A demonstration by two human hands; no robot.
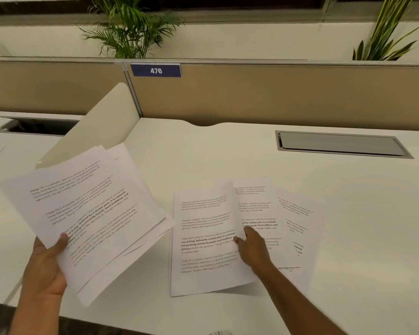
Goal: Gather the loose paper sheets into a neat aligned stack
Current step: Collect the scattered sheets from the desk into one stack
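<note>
My left hand (pixel 45 267) grips a fanned, uneven bundle of printed sheets (pixel 90 209) by its lower left corner, held tilted above the white desk (pixel 228 153). Three more printed sheets lie overlapping on the desk to the right. The nearest sheet (pixel 203 238) has its right edge curled up. My right hand (pixel 253 247) pinches that raised edge between thumb and fingers, resting over the middle sheet (pixel 254 204). The rightmost sheet (pixel 298 226) lies partly under the middle one, angled a little clockwise.
A beige partition (pixel 276 93) with a blue "476" label (pixel 156 70) closes the back of the desk. A grey cable hatch (pixel 341 143) sits at the back right. A white side divider (pixel 99 124) stands at the left. Plants rise behind the partition.
</note>
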